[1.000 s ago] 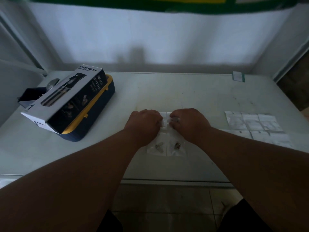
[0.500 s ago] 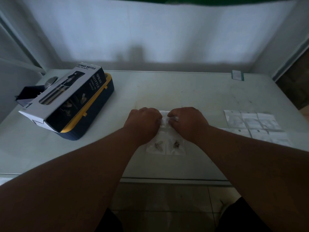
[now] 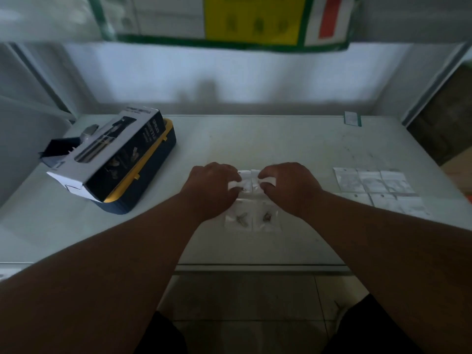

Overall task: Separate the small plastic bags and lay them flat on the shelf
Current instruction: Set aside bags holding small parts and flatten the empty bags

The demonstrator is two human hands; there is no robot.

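Head view: only camera, looking down past both forearms onto the shelf (image 3: 293, 146).
Bags in hand: joined sheet of small plastic bags (image 3: 251, 200), lying on the shelf at centre front, far edge lifted between the hands, near two pouches flat with small metal parts inside.
Risk, tearing: likely rips a pouch wall instead of the seam if pulled unevenly; parts could spill.
Risk, sliding: loose near pouches may drag toward the shelf's front edge and drop to the floor.
Risk, neighbours: laid-out bags (image 3: 375, 186), flat at the right, near the right forearm; a sweep could scatter them.
Left hand (image 3: 212, 183): knuckles up, fingers curled down and pinched on the sheet's left top corner.
Right hand (image 3: 291, 183): mirrored, fingers clamped on the right top corner, almost meeting the left.
Clutter: boxed spray bottle (image 3: 115, 154) on a blue-and-yellow case, well apart at the left.
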